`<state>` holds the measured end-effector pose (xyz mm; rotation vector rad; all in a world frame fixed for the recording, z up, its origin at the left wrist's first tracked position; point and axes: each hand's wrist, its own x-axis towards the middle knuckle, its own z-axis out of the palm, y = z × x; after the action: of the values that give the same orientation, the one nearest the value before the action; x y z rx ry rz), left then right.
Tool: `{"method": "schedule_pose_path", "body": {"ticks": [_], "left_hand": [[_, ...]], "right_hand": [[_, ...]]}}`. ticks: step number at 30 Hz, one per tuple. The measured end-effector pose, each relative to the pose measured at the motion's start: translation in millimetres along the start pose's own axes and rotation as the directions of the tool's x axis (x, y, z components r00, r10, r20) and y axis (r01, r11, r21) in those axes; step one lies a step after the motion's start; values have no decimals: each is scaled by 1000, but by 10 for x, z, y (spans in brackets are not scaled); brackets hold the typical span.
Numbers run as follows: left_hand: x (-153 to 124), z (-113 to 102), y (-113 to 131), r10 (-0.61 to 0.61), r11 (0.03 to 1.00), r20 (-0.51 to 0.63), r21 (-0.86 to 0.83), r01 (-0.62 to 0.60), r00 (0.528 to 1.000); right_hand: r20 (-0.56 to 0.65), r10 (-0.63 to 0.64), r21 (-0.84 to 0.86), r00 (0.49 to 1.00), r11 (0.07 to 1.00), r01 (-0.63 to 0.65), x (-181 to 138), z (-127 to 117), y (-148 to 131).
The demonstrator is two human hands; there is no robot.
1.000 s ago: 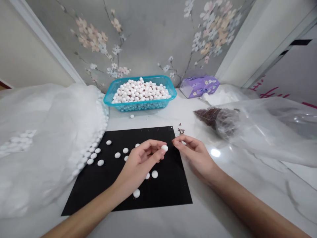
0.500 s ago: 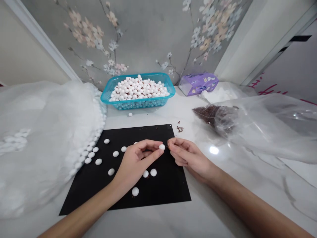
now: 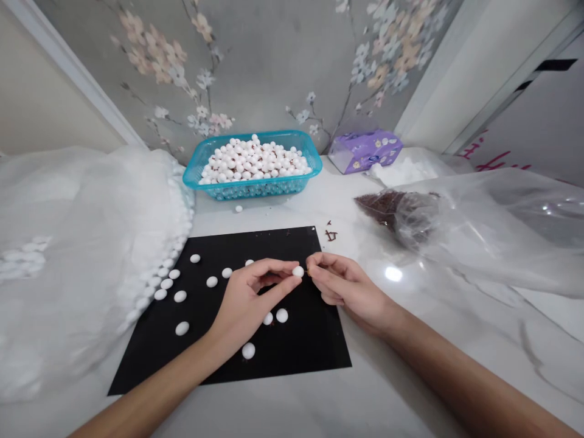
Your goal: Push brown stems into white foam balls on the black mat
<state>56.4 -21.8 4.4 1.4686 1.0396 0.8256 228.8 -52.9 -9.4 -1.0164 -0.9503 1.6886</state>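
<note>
My left hand (image 3: pixel 249 301) hovers over a black mat (image 3: pixel 314 347) and pinches a small white bead (image 3: pixel 298 271) between thumb and forefinger. My right hand (image 3: pixel 347 289) is right beside it, fingers pinched together and touching the bead's right side; what they hold is too small to make out. Several loose white beads (image 3: pixel 211 281) lie scattered on the mat around my left hand.
A teal basket (image 3: pixel 249 188) heaped with white beads stands behind the mat. A big clear bag of white beads (image 3: pixel 82 243) lies left. A clear bag holding small brown pieces (image 3: pixel 396 213) lies right, a purple tissue pack (image 3: pixel 365 151) behind it.
My right hand has moved left until its pinched fingers meet the bead in my left hand. One loose bead on the mat has shifted to the lower left.
</note>
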Motion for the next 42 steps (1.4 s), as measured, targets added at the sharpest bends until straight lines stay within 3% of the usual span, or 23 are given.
{"method": "schedule_pose_path", "body": {"ticks": [24, 31, 35, 38, 40, 42], "left_hand": [[-18, 11, 24, 170, 981, 37, 88, -173, 985], [-33, -16, 26, 164, 983, 57, 80, -168, 985], [-20, -13, 14, 103, 994, 47, 35, -105, 994], [20, -30, 58, 67, 998, 8, 6, -67, 998], [64, -80, 156, 96, 995, -52, 15, -95, 994], [103, -171, 309, 159, 987, -136, 44, -154, 978]], "right_hand": [[79, -50, 40, 996, 998, 47, 16, -12, 10], [52, -50, 14, 997, 999, 49, 14, -2, 25], [-18, -32, -2, 999, 999, 32, 12, 18, 18], [-152, -94, 44, 984, 994, 101, 6, -49, -30], [-272, -196, 8, 942, 979, 205, 4, -142, -83], [-346, -307, -153, 887, 951, 270, 7, -246, -132]]}}
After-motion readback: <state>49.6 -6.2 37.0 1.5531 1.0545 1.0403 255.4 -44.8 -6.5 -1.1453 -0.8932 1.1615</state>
